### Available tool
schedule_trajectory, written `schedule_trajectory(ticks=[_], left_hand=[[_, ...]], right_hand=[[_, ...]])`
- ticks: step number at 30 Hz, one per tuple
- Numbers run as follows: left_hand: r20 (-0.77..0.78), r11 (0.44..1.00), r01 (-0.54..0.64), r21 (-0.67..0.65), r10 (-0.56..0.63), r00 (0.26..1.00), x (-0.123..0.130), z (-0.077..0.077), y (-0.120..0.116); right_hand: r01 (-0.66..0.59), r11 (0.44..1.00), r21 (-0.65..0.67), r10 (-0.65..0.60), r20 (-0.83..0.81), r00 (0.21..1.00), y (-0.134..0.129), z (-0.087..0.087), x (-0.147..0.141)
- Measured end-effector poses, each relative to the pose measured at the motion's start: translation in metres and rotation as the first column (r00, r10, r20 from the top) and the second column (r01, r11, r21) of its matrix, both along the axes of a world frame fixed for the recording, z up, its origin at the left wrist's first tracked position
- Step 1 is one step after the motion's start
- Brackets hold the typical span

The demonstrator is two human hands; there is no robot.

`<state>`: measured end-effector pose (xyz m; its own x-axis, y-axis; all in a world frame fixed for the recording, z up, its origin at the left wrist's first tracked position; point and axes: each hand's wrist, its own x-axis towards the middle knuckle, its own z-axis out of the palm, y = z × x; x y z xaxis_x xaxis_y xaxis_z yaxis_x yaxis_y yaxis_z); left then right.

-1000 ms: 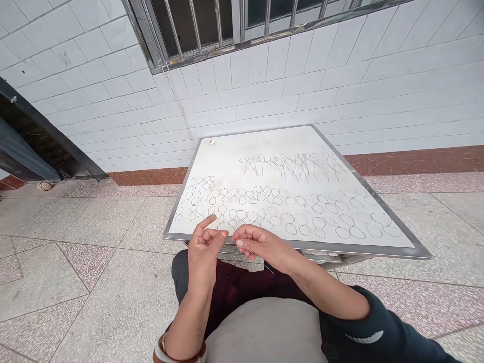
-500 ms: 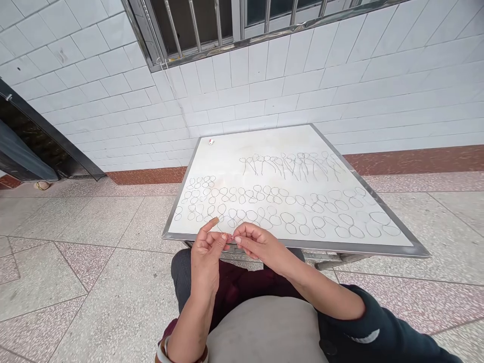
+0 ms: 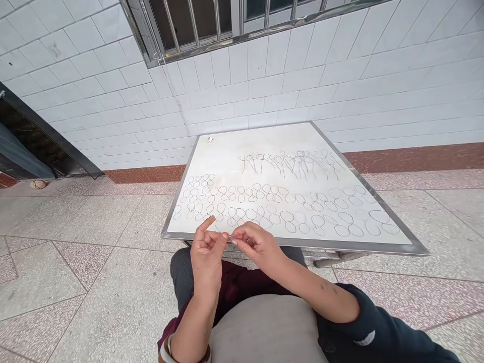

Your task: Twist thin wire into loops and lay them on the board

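My left hand (image 3: 207,254) is above the near edge of the table, its thumb and forefinger pinched together and another finger raised. Close beside it, my right hand (image 3: 260,247) pinches with thumb and forefinger, so the fingertips of both hands nearly meet. A short stretch of thin wire (image 3: 230,237) shows between the fingertips; most of it is hidden. On the white tabletop (image 3: 227,156) lie several rows of thin dark wire loops (image 3: 288,218), smaller at the left and larger at the right. Farther back are loops with long tails (image 3: 301,164), lying side by side and overlapping.
A small white and red object (image 3: 210,139) sits at the table's far left corner. Grey metal trim (image 3: 401,222) borders the table. Behind stands a white tiled wall (image 3: 227,91) with a barred window (image 3: 217,25). A dark doorway (image 3: 26,136) is at the left.
The right hand has turned slightly and its wrist has shifted, showing dark marks on the forearm. The fingertips are slightly farther apart. The loops on the table have not moved.
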<state>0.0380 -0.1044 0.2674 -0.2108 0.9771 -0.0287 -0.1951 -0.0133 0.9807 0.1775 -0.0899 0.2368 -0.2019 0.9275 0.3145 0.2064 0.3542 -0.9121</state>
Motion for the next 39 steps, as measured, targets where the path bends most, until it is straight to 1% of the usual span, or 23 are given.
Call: schedule_trajectory(ticks=[3, 10, 12, 17, 21, 24, 29, 34, 36, 39], left_hand=[[-0.004, 1.0, -0.001, 0.004, 0.001, 1.0, 0.001, 0.001, -0.001], [0.002, 1.0, -0.01, 0.025, 0.009, 1.0, 0.003, 0.003, -0.004], [-0.014, 0.999, -0.008, 0.037, 0.008, 1.0, 0.004, 0.004, -0.004], [-0.043, 0.998, -0.018, 0.063, 0.021, 0.999, 0.005, 0.005, -0.001], [-0.025, 0.997, -0.028, 0.068, 0.029, 0.999, 0.003, 0.005, 0.0], [-0.019, 0.997, -0.023, 0.067, 0.024, 1.0, 0.002, 0.003, 0.001], [-0.021, 0.997, -0.029, 0.078, 0.031, 0.999, 0.003, 0.0, 0.002], [-0.021, 0.995, -0.046, 0.093, 0.048, 0.999, 0.004, -0.001, 0.002], [-0.001, 0.994, -0.051, 0.101, 0.052, 0.999, 0.005, -0.001, 0.002], [0.049, 0.991, -0.077, 0.113, 0.072, 0.996, 0.004, -0.001, 0.005]], right_hand=[[0.018, 0.997, 0.078, -0.022, 0.049, 0.999, -0.001, -0.001, -0.001], [-0.004, 0.969, 0.249, -0.037, 0.159, 0.987, -0.001, 0.0, 0.001], [0.001, 0.954, 0.3, -0.064, 0.2, 0.978, -0.002, -0.002, 0.002], [0.068, 0.903, 0.424, -0.21, 0.298, 0.931, -0.006, -0.009, -0.003], [0.094, 0.856, 0.508, -0.247, 0.243, 0.938, -0.005, -0.011, -0.006], [0.091, 0.832, 0.548, -0.253, 0.227, 0.941, -0.003, -0.009, -0.004], [0.049, 0.801, 0.597, -0.264, 0.279, 0.923, -0.003, -0.009, -0.001], [0.029, 0.746, 0.665, -0.317, 0.317, 0.894, -0.004, -0.009, -0.003], [0.04, 0.748, 0.663, -0.313, 0.3, 0.901, -0.003, -0.009, -0.003], [0.049, 0.772, 0.633, -0.284, 0.274, 0.919, -0.003, -0.01, -0.003]])
